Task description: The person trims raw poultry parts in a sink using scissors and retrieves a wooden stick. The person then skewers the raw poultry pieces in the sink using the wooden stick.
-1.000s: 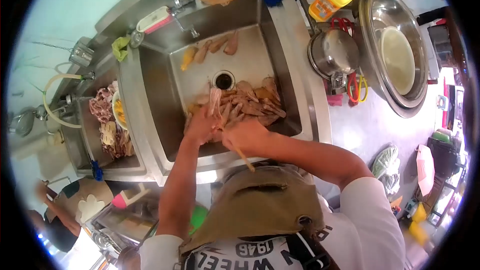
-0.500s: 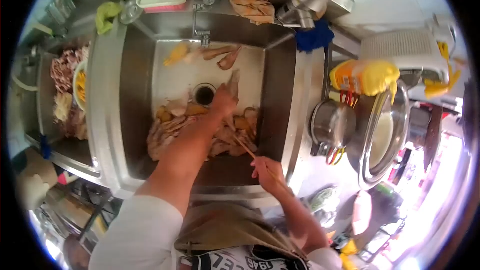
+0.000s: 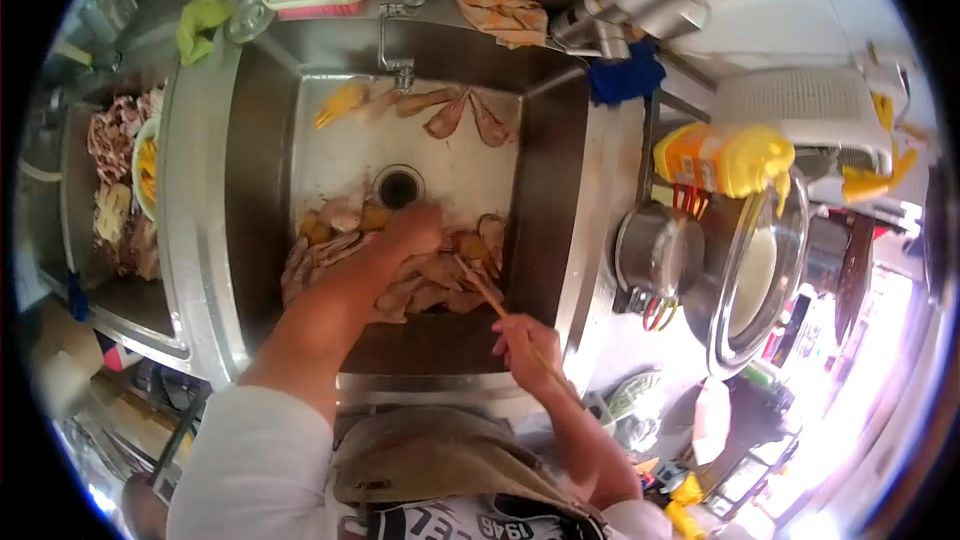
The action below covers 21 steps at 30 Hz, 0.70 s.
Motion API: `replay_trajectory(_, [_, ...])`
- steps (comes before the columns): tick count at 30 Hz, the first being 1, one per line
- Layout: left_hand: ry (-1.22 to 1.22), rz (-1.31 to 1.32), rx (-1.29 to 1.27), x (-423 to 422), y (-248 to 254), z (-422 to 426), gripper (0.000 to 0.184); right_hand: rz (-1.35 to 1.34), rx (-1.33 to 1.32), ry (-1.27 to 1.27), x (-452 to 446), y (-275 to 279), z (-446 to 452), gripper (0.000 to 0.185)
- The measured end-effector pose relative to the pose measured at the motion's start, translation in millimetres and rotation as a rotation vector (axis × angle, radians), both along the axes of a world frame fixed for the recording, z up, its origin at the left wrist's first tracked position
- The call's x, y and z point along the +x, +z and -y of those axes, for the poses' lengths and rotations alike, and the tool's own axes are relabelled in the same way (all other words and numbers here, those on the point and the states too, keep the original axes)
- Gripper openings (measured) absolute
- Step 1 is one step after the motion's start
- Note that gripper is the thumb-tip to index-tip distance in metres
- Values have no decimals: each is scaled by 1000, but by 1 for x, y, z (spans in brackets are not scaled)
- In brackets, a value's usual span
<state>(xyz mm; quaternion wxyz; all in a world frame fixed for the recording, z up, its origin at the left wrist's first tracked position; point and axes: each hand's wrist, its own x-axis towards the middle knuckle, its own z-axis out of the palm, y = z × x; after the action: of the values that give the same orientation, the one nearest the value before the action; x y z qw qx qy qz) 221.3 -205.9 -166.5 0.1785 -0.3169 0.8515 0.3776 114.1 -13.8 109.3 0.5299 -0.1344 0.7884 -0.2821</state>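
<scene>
In the head view, a pile of pale poultry pieces (image 3: pixel 400 290) lies on the near side of a steel sink (image 3: pixel 265 200). My left hand (image 3: pixel 425 228) reaches down over the pile's far edge, just below the drain. It is blurred and its fingers are hidden, so I cannot see whether it grips anything. My right hand (image 3: pixel 528 348), at the sink's near right, is closed around a long thin wooden stick (image 3: pixel 484 288). The stick's far end points into the pile. Beyond the drain, several separate poultry pieces (image 3: pixel 447 117) lie in a row, with a yellow piece (image 3: pixel 342 103) at the left.
A faucet (image 3: pixel 402 75) overhangs the sink's far wall. On the left, another basin holds raw meat (image 3: pixel 112 140) and a bowl (image 3: pixel 147 168). To the right stand a yellow bottle (image 3: pixel 720 158), a steel pot (image 3: pixel 660 250) and a large metal basin (image 3: pixel 718 335).
My left hand has moved from beyond the pile back toward it. Another poultry piece now lies at the right of the far row. My right hand keeps hold of the stick.
</scene>
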Motion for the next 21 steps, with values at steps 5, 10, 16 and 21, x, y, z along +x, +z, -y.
replay_trajectory(5, [304,-343,245,39,84,-3,19,-107,-355,143,1,33,9,36])
replay_trajectory(10, [739,-549,763,69,200,-21,16,-282,-777,430,2,58,1,26])
replay_trajectory(16, [654,-697,661,98,246,-51,46,-490,-984,650,9,87,-12,19])
replay_trajectory(21, [889,-711,941,95,290,-69,53,-509,-1001,750,11,99,-21,19])
